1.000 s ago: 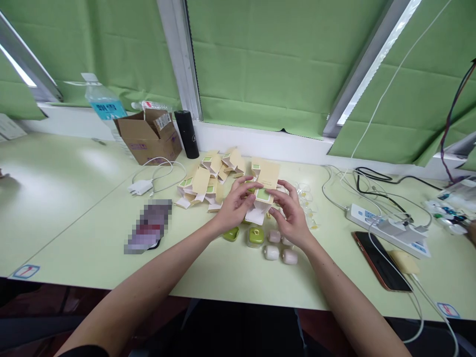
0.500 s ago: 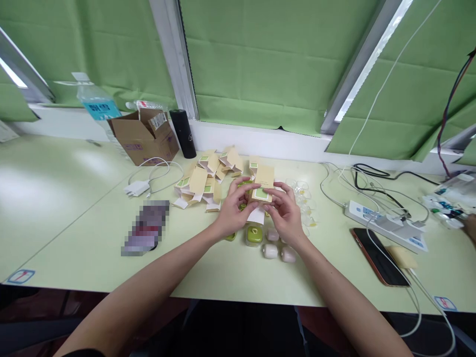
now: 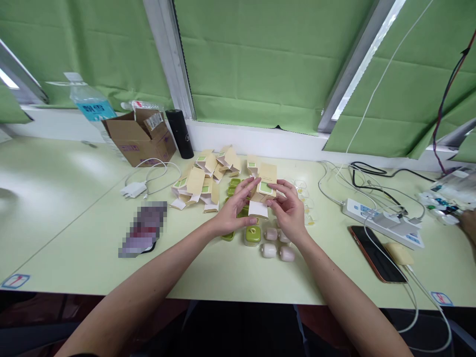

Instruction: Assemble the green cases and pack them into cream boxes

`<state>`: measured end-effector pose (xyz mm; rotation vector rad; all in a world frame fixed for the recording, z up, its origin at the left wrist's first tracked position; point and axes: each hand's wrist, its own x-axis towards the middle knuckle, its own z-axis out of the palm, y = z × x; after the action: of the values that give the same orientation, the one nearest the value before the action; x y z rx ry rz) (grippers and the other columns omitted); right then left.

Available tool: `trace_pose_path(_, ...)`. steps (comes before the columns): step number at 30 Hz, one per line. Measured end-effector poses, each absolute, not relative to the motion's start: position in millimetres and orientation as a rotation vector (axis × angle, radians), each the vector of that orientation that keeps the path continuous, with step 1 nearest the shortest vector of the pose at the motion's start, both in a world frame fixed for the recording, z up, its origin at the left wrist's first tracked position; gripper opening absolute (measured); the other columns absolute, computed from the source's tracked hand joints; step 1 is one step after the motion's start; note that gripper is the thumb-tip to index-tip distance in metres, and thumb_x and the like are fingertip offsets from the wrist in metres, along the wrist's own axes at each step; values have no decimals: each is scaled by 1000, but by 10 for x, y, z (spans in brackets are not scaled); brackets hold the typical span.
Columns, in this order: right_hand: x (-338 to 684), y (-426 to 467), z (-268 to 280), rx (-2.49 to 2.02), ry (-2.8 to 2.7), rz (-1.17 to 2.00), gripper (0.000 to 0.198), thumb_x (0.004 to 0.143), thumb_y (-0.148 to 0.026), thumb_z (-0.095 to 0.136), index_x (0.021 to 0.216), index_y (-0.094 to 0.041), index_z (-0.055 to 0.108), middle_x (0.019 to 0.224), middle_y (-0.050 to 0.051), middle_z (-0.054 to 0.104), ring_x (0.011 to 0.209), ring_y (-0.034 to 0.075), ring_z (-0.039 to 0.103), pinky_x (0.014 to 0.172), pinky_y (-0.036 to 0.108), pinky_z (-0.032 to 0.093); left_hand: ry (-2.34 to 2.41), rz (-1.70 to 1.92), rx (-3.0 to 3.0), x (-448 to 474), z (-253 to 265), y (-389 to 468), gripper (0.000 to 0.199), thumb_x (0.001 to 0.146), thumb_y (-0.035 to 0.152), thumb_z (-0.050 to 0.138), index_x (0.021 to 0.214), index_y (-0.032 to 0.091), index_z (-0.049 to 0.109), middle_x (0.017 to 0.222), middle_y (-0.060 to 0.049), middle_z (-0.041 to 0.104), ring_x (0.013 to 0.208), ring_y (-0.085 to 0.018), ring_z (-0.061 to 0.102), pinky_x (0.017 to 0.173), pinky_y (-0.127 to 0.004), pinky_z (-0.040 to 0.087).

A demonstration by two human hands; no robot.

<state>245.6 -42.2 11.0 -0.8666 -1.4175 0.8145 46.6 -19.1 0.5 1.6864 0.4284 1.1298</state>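
A small beige carton (image 3: 267, 172) with a green label stands tilted between my hands, its white-lined flap (image 3: 258, 210) hanging open toward me. My right hand (image 3: 290, 210) pinches the carton's right side between thumb and fingers. My left hand (image 3: 234, 210) has its fingers stretched out, the tips at the carton's left edge and the thumb apart below. Just under the flap sits a green-lidded small case (image 3: 253, 235) with a clear base. Pale pink rounded pieces (image 3: 268, 250) lie beside it. Green pieces (image 3: 234, 183) are partly hidden behind my left hand, clear plastic pieces (image 3: 308, 203) behind my right.
Several opened cartons (image 3: 194, 182) lie left of my hands. Farther left are a white charger (image 3: 133, 190), a pixelated phone-like object (image 3: 145, 228), a cardboard box (image 3: 143, 144) and a black flask (image 3: 181, 136). On the right are a power strip (image 3: 383, 223), a phone (image 3: 375, 255) and cables.
My left hand has loosened from the carton, its thumb moving down and away. The carton's front flap now shows more fully, and my right hand keeps its grip.
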Motion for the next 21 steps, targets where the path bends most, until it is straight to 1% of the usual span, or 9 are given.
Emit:
trace_pose_path(1, 2454, -424, 105, -870, -1424, 811, 32, 89, -35, 77, 121, -32, 73, 143, 8, 46, 85, 13, 70, 80, 38, 64, 463, 1146, 1688, 478, 3, -201, 92, 80, 50, 86, 160, 38, 43, 170, -11, 21, 146, -37, 47, 117, -53, 49)
trace_pose_path(5, 2462, -439, 85, -864, -1487, 792, 36, 92, -39, 75, 127, -33, 71, 147, 9, 42, 86, 14, 69, 89, 43, 65, 578, 1241, 1654, 525, 12, -243, 70, 89, 49, 78, 152, 34, 52, 163, -12, 30, 130, -28, 58, 112, -47, 53)
trace_pose_path(9, 2484, -458, 81, -832, -1594, 784, 37, 97, -42, 68, 134, -36, 69, 151, 9, 38, 93, 16, 68, 93, 46, 64, 623, 1316, 1619, 550, 44, -264, 58, 91, 51, 75, 141, 29, 56, 158, -13, 34, 116, -23, 64, 102, -41, 57)
trace_pose_path(13, 2485, -481, 93, -790, -1634, 794, 37, 100, -43, 64, 137, -38, 68, 152, 9, 36, 95, 17, 68, 95, 48, 63, 653, 1356, 1611, 550, 64, -270, 53, 91, 51, 75, 134, 28, 56, 155, -13, 37, 116, -23, 64, 99, -38, 57)
trace_pose_path(17, 2471, -495, 100, -794, -1643, 797, 41, 99, -48, 65, 138, -37, 68, 154, 10, 36, 98, 19, 68, 99, 50, 62, 629, 1376, 1607, 545, 71, -276, 49, 91, 49, 75, 130, 27, 56, 151, -11, 40, 114, -22, 64, 97, -36, 56)
trace_pose_path(21, 2458, -494, 93, -799, -1650, 779, 42, 97, -49, 67, 138, -36, 68, 154, 10, 36, 109, 23, 67, 101, 50, 62, 623, 1378, 1600, 546, 85, -286, 49, 90, 49, 76, 129, 26, 56, 150, -11, 41, 112, -21, 64, 95, -36, 56)
